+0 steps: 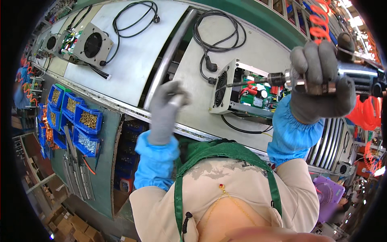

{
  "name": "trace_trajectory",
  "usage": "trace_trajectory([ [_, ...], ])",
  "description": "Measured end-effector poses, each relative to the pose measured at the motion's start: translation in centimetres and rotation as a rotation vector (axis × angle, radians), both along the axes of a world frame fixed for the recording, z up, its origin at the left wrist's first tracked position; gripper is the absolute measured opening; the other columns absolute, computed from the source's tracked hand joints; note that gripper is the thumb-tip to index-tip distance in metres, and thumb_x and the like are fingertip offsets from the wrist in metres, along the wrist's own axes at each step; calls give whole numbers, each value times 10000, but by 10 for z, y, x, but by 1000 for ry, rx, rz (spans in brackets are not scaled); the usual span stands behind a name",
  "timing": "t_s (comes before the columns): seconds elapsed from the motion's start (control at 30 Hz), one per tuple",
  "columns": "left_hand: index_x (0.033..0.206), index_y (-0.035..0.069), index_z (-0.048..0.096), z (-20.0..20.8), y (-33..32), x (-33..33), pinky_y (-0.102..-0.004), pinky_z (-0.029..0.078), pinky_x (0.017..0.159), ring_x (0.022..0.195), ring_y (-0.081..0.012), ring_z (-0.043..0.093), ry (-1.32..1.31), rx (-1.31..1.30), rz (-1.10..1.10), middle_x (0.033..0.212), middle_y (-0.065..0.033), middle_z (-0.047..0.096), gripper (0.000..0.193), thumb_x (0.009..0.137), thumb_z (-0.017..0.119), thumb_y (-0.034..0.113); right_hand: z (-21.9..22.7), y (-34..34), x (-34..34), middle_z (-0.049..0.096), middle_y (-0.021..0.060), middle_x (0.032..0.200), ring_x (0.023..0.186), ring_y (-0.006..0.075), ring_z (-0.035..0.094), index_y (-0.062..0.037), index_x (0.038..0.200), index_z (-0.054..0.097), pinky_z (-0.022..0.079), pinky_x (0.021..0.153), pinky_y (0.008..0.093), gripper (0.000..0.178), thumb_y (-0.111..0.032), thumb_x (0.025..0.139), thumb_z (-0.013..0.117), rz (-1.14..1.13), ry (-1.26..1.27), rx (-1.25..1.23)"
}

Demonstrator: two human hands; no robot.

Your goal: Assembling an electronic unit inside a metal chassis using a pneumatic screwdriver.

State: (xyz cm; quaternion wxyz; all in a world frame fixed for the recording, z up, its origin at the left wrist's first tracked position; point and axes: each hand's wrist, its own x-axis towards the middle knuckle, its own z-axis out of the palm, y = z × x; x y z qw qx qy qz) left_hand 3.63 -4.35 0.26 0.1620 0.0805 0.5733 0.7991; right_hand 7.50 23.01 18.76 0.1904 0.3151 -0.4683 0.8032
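Note:
My right hand (pixel 318 80), in a grey glove, is wrapped round a metal power screwdriver (pixel 354 74). Its long bit points left, passing in front of a metal-cased power supply unit (pixel 223 94). That unit has a black fan on its left end and an open side showing a green circuit board (pixel 262 94). My left hand (pixel 166 107), also gloved, is raised left of the unit near the conveyor's edge. Its fingers are curled together and slightly blurred; whatever they may pinch is too small to make out.
Blue bins (pixel 88 119) of screws stand at the left beside metal strips (pixel 76 173). A coiled power cord (pixel 217 34) lies behind the unit. Farther left on the line sits another fan unit (pixel 92 44). A red coiled air hose (pixel 319 22) hangs at upper right.

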Motion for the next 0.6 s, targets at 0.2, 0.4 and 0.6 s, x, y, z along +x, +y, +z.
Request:
trace_trajectory([
  [0.2,1518,8,321,51,59,27,-311,561,833,960,-196,626,-255,385,-251,1081,-113,618,673,913,616,2,-3,-8,31,374,-60,696,587,104,418,-121,1506,356,430,711,366,651,-243,902,567,-38,-5,-112],
  [0.4,1552,-9,228,50,64,36,-295,573,819,941,-189,656,-200,414,-264,1116,-166,650,710,949,601,27,-9,-2,41,365,-62,698,588,100,412,-168,1496,365,407,698,351,642,-249,895,578,-20,-4,-114],
  [0.6,1558,-13,213,48,64,41,-295,576,811,938,-194,666,-179,376,-291,1137,-205,655,716,966,610,63,-11,-8,51,358,-43,714,594,107,398,-152,1485,369,368,682,343,636,-235,892,581,-126,-27,-204],
])
